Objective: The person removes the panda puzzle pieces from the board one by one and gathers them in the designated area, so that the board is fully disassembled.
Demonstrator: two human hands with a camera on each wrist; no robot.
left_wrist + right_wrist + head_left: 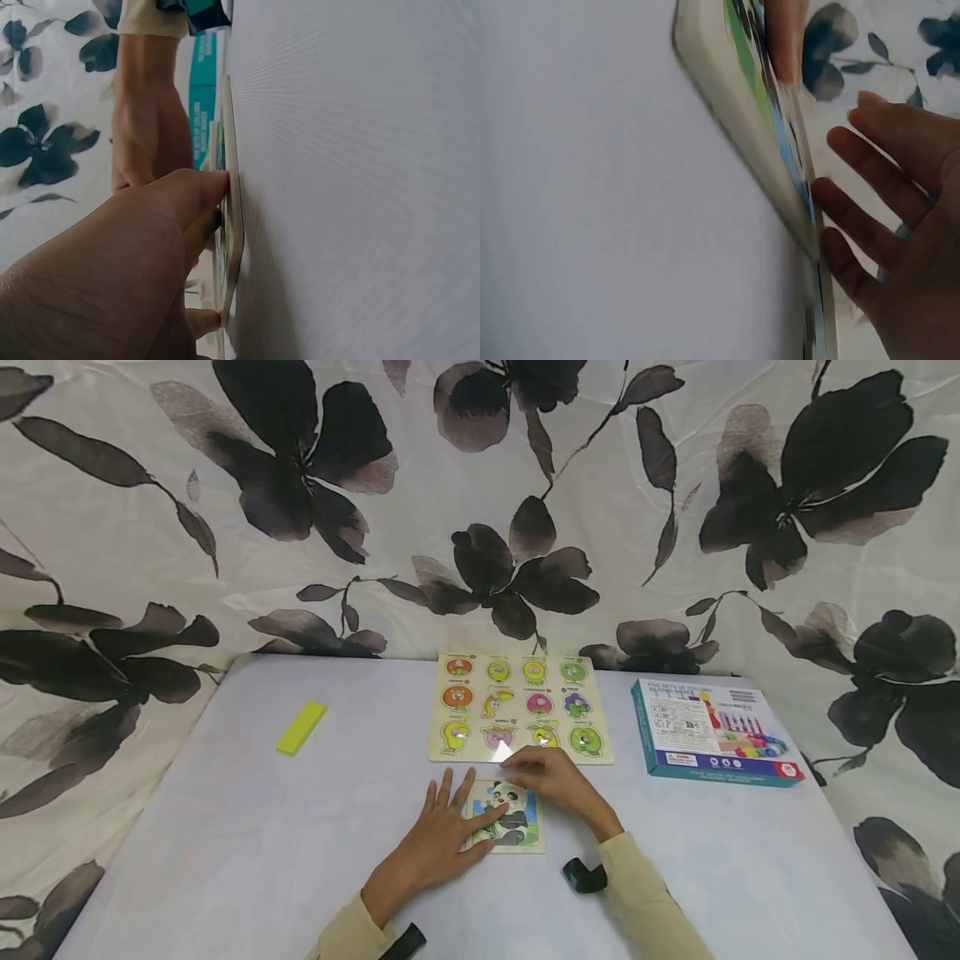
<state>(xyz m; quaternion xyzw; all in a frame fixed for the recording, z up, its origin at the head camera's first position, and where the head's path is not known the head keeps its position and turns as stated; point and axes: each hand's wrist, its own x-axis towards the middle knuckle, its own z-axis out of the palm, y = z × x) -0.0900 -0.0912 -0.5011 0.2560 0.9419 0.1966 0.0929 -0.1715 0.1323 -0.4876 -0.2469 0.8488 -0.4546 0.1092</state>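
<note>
Left hand (441, 839), fingers apart, rests on the puzzle (517, 828), at six o'clock from the board (480, 683); uneven pressure could skew it. Right hand (557, 778), grip indeterminable, is at the puzzle's one o'clock; brushing could jolt it.

Pale-edged panda puzzle (516, 828), face up

Your right hand (907, 202) is at the far right corner of a pale board (735, 120), its fingers slightly bent and spread apart; whether the lower fingertips touch the board, you can't tell. Green colours the near part of the board's picture, blue the far part, with black patches further left. Over that picture lies a finger of your left hand (784, 41). The board sits on a white tabletop (607, 187), and beyond hangs cloth (840, 75) with dark flowers.
</note>
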